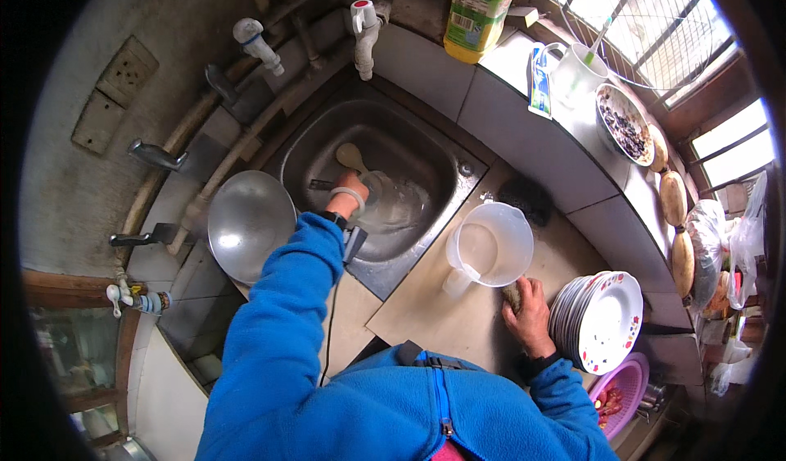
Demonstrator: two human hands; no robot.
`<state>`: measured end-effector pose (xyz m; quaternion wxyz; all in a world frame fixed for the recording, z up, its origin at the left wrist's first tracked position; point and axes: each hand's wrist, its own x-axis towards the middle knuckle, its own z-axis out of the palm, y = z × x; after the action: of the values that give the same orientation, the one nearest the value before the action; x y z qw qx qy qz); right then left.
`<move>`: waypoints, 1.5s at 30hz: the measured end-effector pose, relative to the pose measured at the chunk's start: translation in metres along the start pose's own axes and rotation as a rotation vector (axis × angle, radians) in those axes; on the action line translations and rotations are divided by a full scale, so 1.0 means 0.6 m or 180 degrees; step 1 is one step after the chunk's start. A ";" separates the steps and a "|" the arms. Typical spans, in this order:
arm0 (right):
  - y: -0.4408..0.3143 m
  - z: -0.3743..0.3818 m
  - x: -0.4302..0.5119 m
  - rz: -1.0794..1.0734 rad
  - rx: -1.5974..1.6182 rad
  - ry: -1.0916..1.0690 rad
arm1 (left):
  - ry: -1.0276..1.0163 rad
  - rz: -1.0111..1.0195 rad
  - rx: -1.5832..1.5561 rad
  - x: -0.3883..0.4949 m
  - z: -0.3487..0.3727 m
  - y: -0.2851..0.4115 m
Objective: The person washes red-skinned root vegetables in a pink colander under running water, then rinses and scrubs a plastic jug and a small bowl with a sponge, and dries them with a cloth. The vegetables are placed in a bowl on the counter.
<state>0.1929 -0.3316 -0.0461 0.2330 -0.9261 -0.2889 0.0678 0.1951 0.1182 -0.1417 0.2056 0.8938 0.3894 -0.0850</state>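
Observation:
My left hand (351,183) reaches into the metal sink (368,117), its fingers curled near the handle of a pale ladle (349,154). A short dark bar (320,184) shows left of the fist. What the fingers close on is hidden. Clear water (399,209) lies in the basin. My right hand (529,317) rests on the counter, holding a rough brownish-green scouring pad (511,296). Just beyond it stands a translucent plastic jug (522,240), cloudy at the base. Right of this hand is a stack of floral plates (611,323).
A metal wok (250,224) leans left of the sink. White taps (365,37) jut over it. A yellow oil jug (482,12), a cup (577,71), a food bowl (623,123) and lotus roots (673,197) line the ledge. A purple basket (635,375) sits low right.

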 end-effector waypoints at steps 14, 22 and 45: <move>0.009 -0.012 -0.021 0.0195 0.0017 -0.0035 | 0.2741 0.1181 -0.0284 -0.145 -0.161 -0.033; -0.069 -0.117 0.019 0.0309 0.2111 0.0721 | 0.0774 -0.0640 -0.3632 -0.159 -0.126 -0.073; -0.432 -0.186 0.490 -0.1660 0.1508 0.1134 | -0.0893 0.0304 -0.6333 -0.155 -0.121 -0.007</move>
<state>0.3337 -0.0208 0.1769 0.4962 -0.7394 -0.4459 -0.0907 0.1281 0.0907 -0.0488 0.9060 0.3124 0.2195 0.1827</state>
